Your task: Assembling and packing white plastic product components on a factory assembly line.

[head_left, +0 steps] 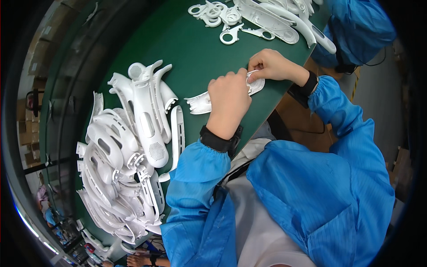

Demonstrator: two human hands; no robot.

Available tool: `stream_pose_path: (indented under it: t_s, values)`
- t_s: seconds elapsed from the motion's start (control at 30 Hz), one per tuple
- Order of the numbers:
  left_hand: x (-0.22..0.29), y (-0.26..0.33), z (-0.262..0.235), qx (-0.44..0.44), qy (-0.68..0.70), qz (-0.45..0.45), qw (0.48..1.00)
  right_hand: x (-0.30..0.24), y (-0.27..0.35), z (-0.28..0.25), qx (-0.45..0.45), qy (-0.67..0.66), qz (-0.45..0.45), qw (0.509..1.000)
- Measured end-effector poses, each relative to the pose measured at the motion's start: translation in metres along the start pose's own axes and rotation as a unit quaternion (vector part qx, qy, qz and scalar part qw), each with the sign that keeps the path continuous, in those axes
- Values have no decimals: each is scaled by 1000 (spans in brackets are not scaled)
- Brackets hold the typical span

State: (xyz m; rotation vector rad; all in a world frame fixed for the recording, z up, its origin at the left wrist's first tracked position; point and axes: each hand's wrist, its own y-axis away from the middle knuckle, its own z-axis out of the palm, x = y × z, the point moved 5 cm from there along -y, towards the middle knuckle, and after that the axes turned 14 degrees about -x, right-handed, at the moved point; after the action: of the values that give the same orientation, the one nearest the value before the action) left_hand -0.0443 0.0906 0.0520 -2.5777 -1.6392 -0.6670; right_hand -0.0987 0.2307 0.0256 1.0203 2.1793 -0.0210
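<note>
Hands meet over one white plastic shell piece [202, 103] lying flat on the green desk [195, 53], close to its near edge. Your left hand [229, 102] is curled over the middle of the piece, fingers pressed together and bearing down on it. Your right hand [272, 66] pinches the rounded, perforated end of the same piece [257, 84] between thumb and fingertips; what exactly sits under those fingertips is hidden.

To your left a big heap of white shells [129, 151] leans in overlapping layers, with a long grilled housing [149, 120] on top and a slim slotted strip [178, 131] just beside your left forearm. At the far end of the desk lie ring-shaped white parts [231, 34] and longer curved covers [284, 20], near another person's blue sleeve [356, 26].

Watch these risks, as I judge them. The piece lies near the desk edge, so a hard push from your left hand could slide it off toward your lap. Too much pinch at the thin perforated end could bend or crack it. Your left sleeve [195, 178] hangs close to the slotted strip and the heap; a sweep of the elbow could drag the strip or start the leaning shells sliding.
</note>
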Motion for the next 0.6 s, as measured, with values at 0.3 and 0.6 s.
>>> stream_pose_path:
  t_s: [0.3,0.6]
  values:
    - [-19,55,-19,293,246,128,915,32,28,-81,61,-235,33,970]
    - [-40,40,37,192,363,180,894,-19,-194,-99,-2,-165,99,981]
